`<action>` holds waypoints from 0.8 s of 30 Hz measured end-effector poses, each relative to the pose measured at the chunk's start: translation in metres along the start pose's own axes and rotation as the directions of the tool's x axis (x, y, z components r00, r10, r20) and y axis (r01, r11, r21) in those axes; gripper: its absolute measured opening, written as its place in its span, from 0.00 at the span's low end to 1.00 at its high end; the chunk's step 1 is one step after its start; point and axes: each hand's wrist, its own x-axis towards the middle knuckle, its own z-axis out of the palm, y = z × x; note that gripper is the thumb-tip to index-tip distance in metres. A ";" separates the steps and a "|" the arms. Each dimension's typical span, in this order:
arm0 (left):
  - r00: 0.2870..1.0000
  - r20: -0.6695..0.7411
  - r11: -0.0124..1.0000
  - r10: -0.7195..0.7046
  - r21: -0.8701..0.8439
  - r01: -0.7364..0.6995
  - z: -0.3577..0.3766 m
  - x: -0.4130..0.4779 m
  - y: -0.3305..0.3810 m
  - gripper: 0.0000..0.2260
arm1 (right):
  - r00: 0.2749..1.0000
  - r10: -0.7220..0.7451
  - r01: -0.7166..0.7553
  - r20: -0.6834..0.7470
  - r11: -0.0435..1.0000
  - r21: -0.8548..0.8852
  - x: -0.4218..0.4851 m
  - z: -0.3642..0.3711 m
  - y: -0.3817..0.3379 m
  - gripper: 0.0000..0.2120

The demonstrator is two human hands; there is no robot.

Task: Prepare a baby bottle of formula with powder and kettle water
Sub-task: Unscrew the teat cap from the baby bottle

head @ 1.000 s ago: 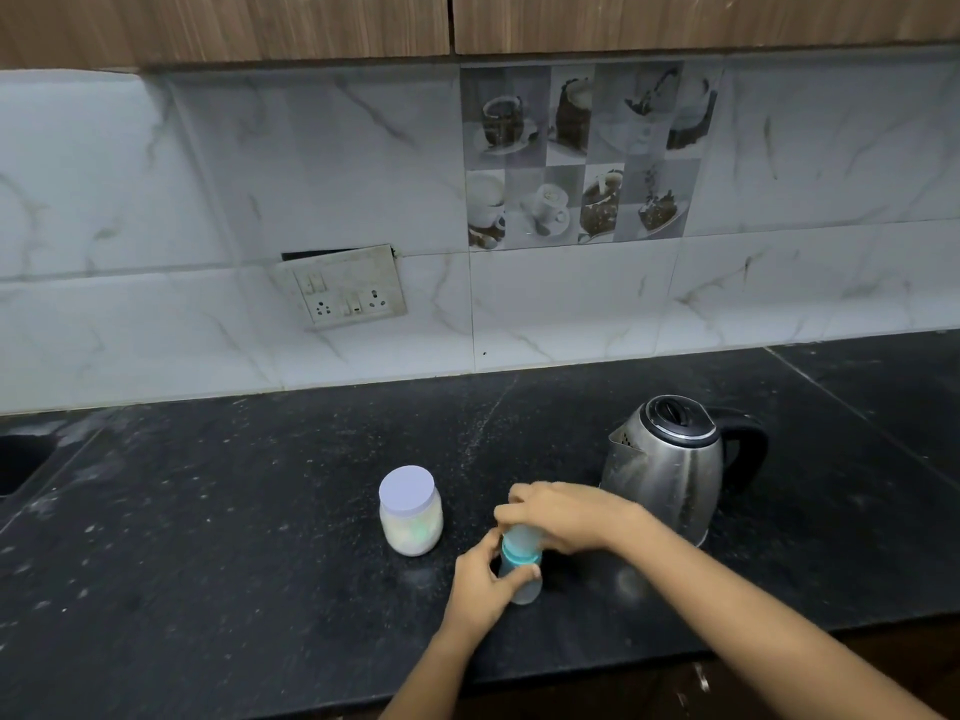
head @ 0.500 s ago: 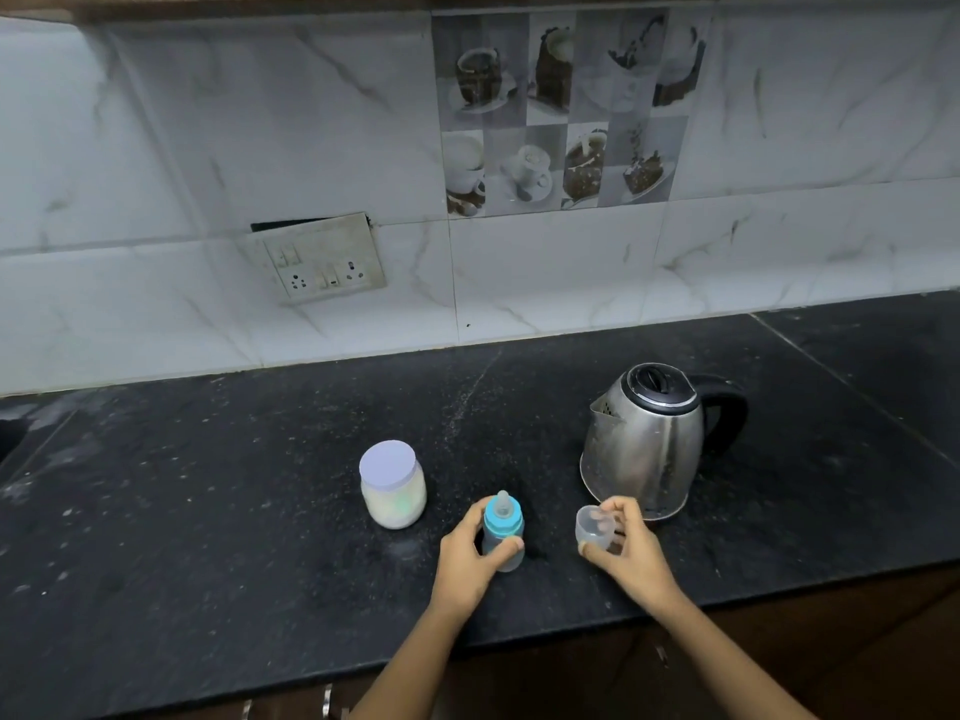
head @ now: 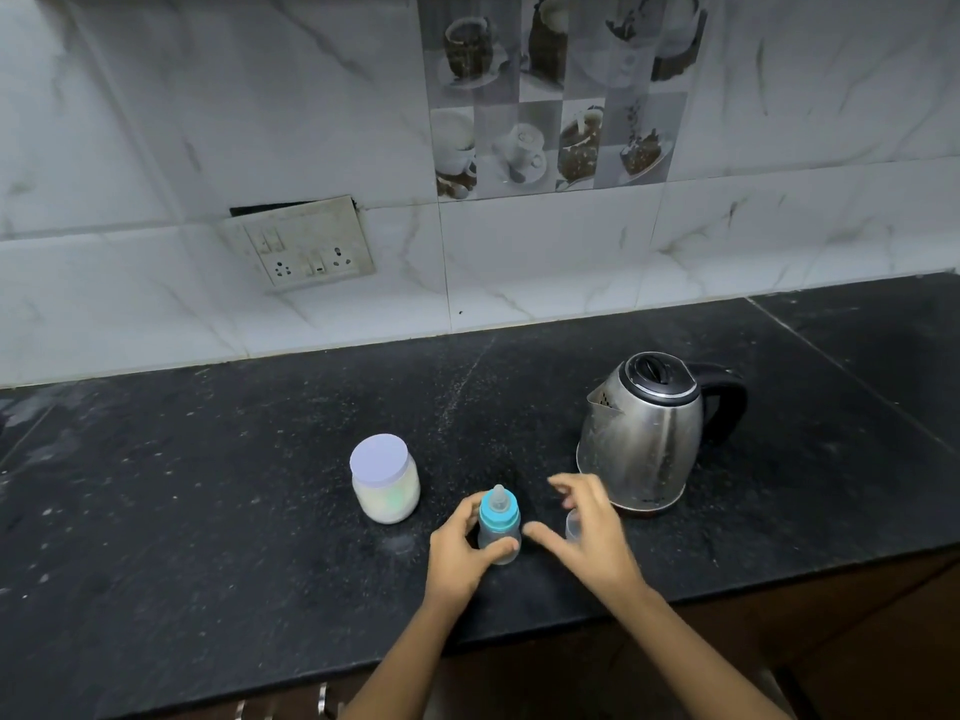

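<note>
A small baby bottle (head: 500,522) with a blue collar and clear teat stands upright on the black counter (head: 208,511). My left hand (head: 460,550) grips its lower body from the left. My right hand (head: 587,532) hovers just right of the bottle with fingers spread and holds nothing. The clear bottle cap (head: 572,526) stands on the counter, partly hidden behind that hand. A jar of white powder (head: 384,480) with a pale lid stands left of the bottle. A steel kettle (head: 652,433) with a black handle stands to the right.
A switch and socket plate (head: 301,244) hangs on the tiled wall behind. The counter's front edge runs just below my hands, with dark cabinets under it. A seam crosses the counter at the far right.
My right hand took the clear cap off the bottle, set it down by the kettle and let go. It now moves back toward the bottle. My left hand kept its grip.
</note>
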 end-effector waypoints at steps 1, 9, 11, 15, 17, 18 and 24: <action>1.000 -0.008 1.000 0.002 -0.009 -0.002 0.001 0.000 -0.001 0.28 | 0.995 0.034 -0.038 0.096 0.999 0.038 0.007 0.010 -0.009 0.33; 0.999 0.038 0.999 0.001 -0.040 0.001 -0.002 0.001 -0.007 0.29 | 0.970 0.207 -0.221 0.127 0.969 0.107 0.021 0.055 -0.024 0.22; 0.998 0.055 0.999 -0.003 -0.044 0.005 -0.003 0.001 -0.007 0.28 | 0.982 0.172 -0.181 0.074 0.975 0.132 0.020 0.056 -0.021 0.18; 0.996 0.080 0.996 -0.033 -0.083 0.040 -0.005 0.005 -0.008 0.27 | 0.983 0.063 -0.098 0.170 0.974 0.202 0.025 0.046 -0.018 0.16; 0.994 0.100 0.994 -0.045 -0.098 0.054 -0.006 0.006 -0.008 0.26 | 0.962 -0.009 -0.055 0.273 0.973 0.224 0.033 0.036 -0.015 0.17; 0.993 0.107 0.993 -0.049 -0.098 0.059 -0.006 0.007 -0.009 0.26 | 0.940 -0.025 -0.057 0.340 0.972 0.230 0.039 0.030 -0.014 0.19; 0.992 0.119 0.995 -0.050 -0.074 0.059 -0.006 0.007 -0.010 0.27 | 0.770 0.067 -0.252 0.634 0.946 0.206 0.062 0.004 -0.010 0.34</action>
